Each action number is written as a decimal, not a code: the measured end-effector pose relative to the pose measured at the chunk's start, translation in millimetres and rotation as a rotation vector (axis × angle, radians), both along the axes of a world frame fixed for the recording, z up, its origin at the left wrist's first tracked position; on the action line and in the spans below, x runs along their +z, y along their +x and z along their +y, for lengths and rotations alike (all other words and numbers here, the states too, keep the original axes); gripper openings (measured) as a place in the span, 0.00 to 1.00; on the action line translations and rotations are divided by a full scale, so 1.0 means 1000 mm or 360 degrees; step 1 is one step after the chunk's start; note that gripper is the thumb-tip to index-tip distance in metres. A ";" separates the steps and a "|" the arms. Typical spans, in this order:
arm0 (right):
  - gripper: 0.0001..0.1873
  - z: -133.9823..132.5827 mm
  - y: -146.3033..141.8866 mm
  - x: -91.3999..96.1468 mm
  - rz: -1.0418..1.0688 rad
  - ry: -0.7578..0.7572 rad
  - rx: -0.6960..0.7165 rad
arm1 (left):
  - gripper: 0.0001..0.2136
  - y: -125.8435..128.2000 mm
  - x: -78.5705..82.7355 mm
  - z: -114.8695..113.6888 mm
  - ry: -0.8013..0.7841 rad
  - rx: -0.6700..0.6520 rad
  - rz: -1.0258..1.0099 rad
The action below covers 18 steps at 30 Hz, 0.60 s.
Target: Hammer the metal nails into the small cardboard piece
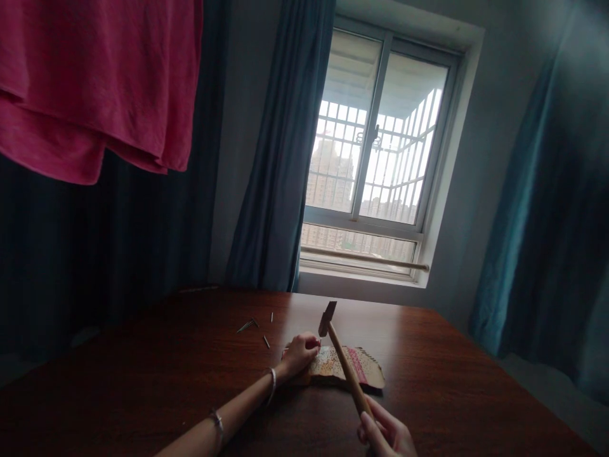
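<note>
The right hand has its grip clamped round a hammer by the handle, which slants up near the left hand, placed at the speckled piece on the desk (whether that grip pinches anything, I cannot tell); slim metal rods lie nearby.

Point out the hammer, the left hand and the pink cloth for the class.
Hammer (346, 363): head view, on the wooden handle.
Left hand (299, 352): head view, on the back of it.
Pink cloth (109, 82): head view, on its hanging middle.
</note>
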State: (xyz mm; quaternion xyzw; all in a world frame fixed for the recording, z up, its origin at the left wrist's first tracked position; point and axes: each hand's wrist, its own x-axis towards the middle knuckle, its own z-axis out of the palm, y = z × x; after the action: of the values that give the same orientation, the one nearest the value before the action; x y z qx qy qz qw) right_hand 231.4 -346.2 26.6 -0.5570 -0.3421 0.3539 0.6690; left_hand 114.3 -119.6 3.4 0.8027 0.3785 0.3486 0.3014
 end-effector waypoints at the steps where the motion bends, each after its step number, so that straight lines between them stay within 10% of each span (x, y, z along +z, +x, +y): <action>1: 0.41 -0.001 -0.001 0.002 0.0006 -0.0010 0.0012 | 0.07 0.000 0.001 -0.001 0.0009 0.0005 0.0013; 18: 0.35 -0.006 0.004 0.006 0.0063 -0.0058 0.0254 | 0.10 -0.001 0.000 0.002 0.0146 -0.0094 0.0036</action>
State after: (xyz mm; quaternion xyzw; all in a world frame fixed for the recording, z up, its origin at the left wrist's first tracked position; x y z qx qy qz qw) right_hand 235.6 -352.0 32.1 -0.5330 -0.3657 0.4232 0.6349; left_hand 113.1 -117.4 3.5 0.8304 0.3415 0.3475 0.2703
